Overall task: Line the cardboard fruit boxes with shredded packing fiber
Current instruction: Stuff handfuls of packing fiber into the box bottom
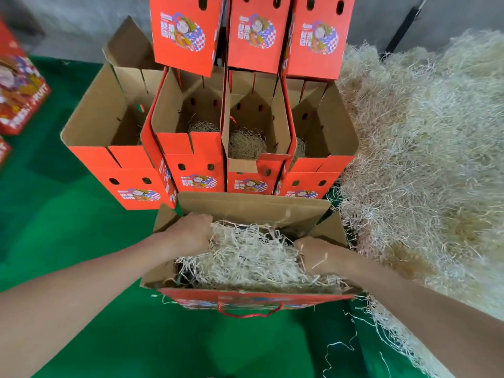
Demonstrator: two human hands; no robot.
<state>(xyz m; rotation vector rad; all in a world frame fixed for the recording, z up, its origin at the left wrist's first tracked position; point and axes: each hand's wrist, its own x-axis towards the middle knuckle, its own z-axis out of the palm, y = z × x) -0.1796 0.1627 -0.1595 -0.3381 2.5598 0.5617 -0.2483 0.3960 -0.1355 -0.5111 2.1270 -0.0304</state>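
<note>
As fiber point(245, 257) hides their fingers, left hand point(188, 236) and right hand point(317, 255) seemingly clutch it.

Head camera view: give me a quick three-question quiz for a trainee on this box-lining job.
1. True or false: the left hand and the right hand are both in the fiber inside the near box.
2. Where does the big loose pile lie? A: left of the boxes. B: right of the boxes. C: on top of the boxes.
3. How many open boxes stand in the row just behind the near box?

Key: 1 true; 2 B; 3 four.
</note>
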